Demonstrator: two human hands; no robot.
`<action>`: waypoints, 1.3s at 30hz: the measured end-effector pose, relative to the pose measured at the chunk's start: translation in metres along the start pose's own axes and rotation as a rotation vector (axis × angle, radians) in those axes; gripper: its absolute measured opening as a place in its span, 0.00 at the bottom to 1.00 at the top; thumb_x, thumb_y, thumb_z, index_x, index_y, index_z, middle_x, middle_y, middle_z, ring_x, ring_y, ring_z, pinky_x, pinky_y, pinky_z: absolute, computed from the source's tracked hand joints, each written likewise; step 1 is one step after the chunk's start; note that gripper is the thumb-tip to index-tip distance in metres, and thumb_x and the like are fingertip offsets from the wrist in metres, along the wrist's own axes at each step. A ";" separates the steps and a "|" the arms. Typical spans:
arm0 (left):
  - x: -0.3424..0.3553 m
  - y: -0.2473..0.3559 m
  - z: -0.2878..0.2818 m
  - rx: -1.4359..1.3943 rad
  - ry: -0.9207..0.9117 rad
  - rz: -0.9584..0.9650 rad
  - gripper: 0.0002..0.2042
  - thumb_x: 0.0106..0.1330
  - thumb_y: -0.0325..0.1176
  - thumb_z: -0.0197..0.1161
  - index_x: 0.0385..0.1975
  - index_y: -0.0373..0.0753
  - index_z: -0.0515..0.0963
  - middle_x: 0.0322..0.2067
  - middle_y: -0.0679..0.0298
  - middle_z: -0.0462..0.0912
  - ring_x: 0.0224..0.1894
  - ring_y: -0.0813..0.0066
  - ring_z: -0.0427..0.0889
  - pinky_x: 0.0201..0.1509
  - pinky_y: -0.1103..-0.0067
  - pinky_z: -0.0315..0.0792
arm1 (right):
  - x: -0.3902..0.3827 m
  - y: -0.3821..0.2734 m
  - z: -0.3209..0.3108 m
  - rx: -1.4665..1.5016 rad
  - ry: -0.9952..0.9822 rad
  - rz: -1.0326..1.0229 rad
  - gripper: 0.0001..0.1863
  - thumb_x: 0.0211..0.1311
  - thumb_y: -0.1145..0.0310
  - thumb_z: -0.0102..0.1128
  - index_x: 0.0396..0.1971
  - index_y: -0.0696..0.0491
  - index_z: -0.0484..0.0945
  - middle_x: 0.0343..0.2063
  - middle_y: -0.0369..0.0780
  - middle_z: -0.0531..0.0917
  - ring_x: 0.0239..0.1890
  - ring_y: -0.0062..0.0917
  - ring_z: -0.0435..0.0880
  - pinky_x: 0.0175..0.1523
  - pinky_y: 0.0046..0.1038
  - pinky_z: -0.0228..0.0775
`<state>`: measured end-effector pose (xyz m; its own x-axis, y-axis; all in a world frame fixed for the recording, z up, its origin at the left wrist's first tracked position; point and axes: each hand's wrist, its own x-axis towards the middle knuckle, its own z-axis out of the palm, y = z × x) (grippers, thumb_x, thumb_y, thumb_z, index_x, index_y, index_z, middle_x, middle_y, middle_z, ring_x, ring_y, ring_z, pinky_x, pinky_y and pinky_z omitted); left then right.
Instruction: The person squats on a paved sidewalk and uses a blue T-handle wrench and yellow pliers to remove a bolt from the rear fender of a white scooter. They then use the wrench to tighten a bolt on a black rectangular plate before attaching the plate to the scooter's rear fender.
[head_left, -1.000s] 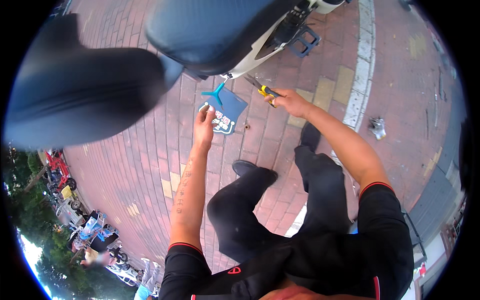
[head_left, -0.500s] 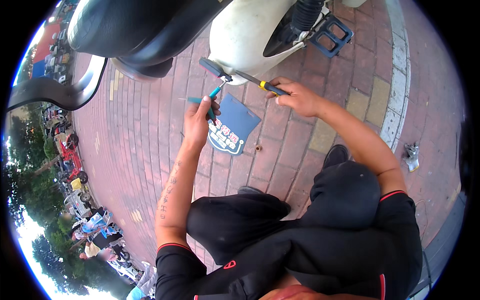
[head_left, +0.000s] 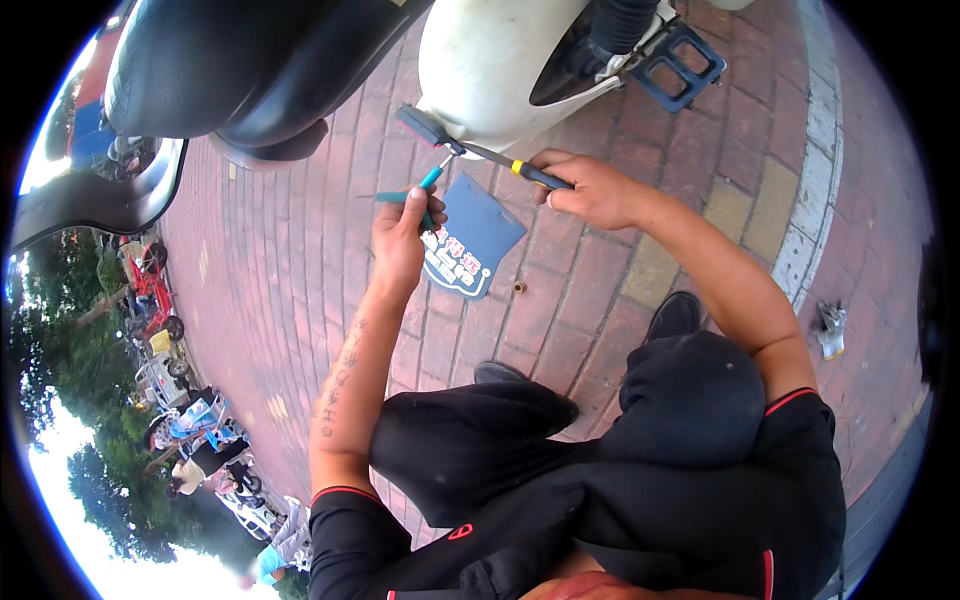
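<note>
The left hand [head_left: 402, 237] grips a teal three-armed wrench [head_left: 430, 179], its shaft reaching up to a small fitting [head_left: 453, 148] below a dark block [head_left: 423, 126] at the lower edge of a white fender [head_left: 485, 75]; the right hand [head_left: 592, 188] is wrapped around yellow-and-black pliers [head_left: 530, 172], their tip beside that fitting, while a blue flap [head_left: 488, 230] lies on brick paving [head_left: 578, 318] below

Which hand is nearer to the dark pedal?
Right. In the picture, the right hand is below and left of the dark pedal; the left hand is farther left and lower.
</note>
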<state>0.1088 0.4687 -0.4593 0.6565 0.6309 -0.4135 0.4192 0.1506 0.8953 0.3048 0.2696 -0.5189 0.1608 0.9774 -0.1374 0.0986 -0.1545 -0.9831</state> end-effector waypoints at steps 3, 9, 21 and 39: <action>-0.001 0.000 0.000 0.025 0.015 0.039 0.15 0.72 0.40 0.53 0.42 0.31 0.75 0.30 0.63 0.79 0.31 0.77 0.76 0.37 0.81 0.70 | 0.001 -0.005 -0.002 0.021 -0.025 0.000 0.14 0.54 0.72 0.49 0.38 0.62 0.75 0.40 0.41 0.75 0.42 0.28 0.75 0.49 0.28 0.65; 0.001 -0.002 -0.002 0.051 0.029 0.063 0.14 0.72 0.38 0.53 0.43 0.30 0.75 0.30 0.63 0.79 0.32 0.77 0.76 0.38 0.80 0.71 | 0.001 -0.022 -0.009 -0.106 -0.077 0.031 0.09 0.53 0.71 0.49 0.30 0.61 0.73 0.35 0.42 0.73 0.38 0.31 0.73 0.44 0.31 0.64; 0.003 -0.012 -0.005 0.131 0.025 0.144 0.16 0.72 0.41 0.53 0.42 0.33 0.78 0.32 0.64 0.81 0.33 0.78 0.77 0.41 0.80 0.71 | 0.004 -0.044 -0.003 -0.165 0.039 0.216 0.17 0.59 0.61 0.58 0.22 0.61 0.71 0.16 0.42 0.71 0.22 0.29 0.70 0.31 0.34 0.63; 0.009 0.008 -0.016 -0.459 0.042 -0.455 0.25 0.69 0.51 0.53 0.49 0.32 0.70 0.30 0.59 0.76 0.23 0.77 0.72 0.26 0.80 0.73 | 0.003 -0.026 0.012 -0.193 0.189 0.082 0.16 0.57 0.64 0.60 0.22 0.61 0.70 0.21 0.48 0.74 0.24 0.40 0.73 0.32 0.38 0.64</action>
<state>0.1077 0.4880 -0.4533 0.4473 0.4557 -0.7696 0.3326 0.7140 0.6161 0.2913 0.2785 -0.4955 0.3542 0.9191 -0.1727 0.2597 -0.2741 -0.9260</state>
